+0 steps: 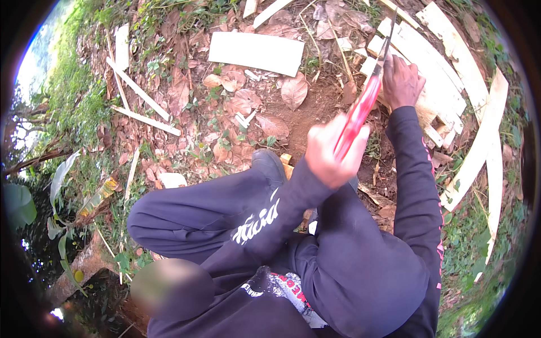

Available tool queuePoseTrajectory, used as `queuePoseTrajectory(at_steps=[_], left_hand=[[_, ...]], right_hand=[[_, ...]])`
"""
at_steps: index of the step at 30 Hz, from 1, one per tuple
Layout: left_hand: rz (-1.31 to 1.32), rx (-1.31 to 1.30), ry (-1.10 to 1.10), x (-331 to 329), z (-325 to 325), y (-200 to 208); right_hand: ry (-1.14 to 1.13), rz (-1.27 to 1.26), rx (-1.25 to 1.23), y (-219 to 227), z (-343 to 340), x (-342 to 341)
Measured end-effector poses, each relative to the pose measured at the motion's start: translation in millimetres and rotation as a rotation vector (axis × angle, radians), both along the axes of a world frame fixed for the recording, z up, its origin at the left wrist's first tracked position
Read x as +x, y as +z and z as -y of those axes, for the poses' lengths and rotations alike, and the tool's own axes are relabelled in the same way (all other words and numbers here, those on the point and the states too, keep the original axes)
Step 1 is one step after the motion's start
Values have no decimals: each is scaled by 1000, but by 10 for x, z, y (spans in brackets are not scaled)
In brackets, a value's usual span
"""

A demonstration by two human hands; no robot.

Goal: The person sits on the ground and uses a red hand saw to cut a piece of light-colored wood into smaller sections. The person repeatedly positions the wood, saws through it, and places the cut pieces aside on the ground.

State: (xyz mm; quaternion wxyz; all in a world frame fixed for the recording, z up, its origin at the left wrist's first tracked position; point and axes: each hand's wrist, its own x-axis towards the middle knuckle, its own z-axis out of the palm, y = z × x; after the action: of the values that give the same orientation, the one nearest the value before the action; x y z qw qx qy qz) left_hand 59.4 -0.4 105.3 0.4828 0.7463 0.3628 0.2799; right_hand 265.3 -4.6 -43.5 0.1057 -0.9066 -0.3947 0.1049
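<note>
My left hand (338, 147) is wrapped round the long red handle of a bladed tool (358, 114). Its narrow dark blade points away from me, up to the right, seen nearly edge-on; whether it is a saw or a knife I cannot tell. Just right of the blade, my right hand (402, 83) is closed, its fingers curled against a pale wooden board (420, 59) in a pile of cut boards. The blade partly covers those fingertips, and it passes right beside them. Where the blade meets the wood is hard to make out.
A wide pale board (256, 52) lies on leaf-strewn soil ahead. Long curved strips (479, 152) lie at the right, and thin sticks (138, 90) at the left. My bent legs (191, 217) are in front of me. Green plants (67, 191) grow along the left.
</note>
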Motion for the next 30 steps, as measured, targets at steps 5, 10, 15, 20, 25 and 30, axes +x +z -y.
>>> queuePoseTrajectory(at_steps=[5,10,15,20,25,30], left_hand=[[119,-15,27,569,-252,-477],[-29,-80,-10,-132,74,-65],[-70,-169,83,-45,83,17],[-50,-140,42,184,-159,-72],[-54,-74,32,-245,137,1],[23,-51,11,411,-224,-332]], right_hand=[[-35,24,3,-88,-55,57],[-105,-59,-89,130,-76,25],[-95,-1,152,11,-59,-89],[-110,-9,79,147,-128,-6],[-100,-7,175,133,-72,-14],[-115,-44,41,135,-117,-15]])
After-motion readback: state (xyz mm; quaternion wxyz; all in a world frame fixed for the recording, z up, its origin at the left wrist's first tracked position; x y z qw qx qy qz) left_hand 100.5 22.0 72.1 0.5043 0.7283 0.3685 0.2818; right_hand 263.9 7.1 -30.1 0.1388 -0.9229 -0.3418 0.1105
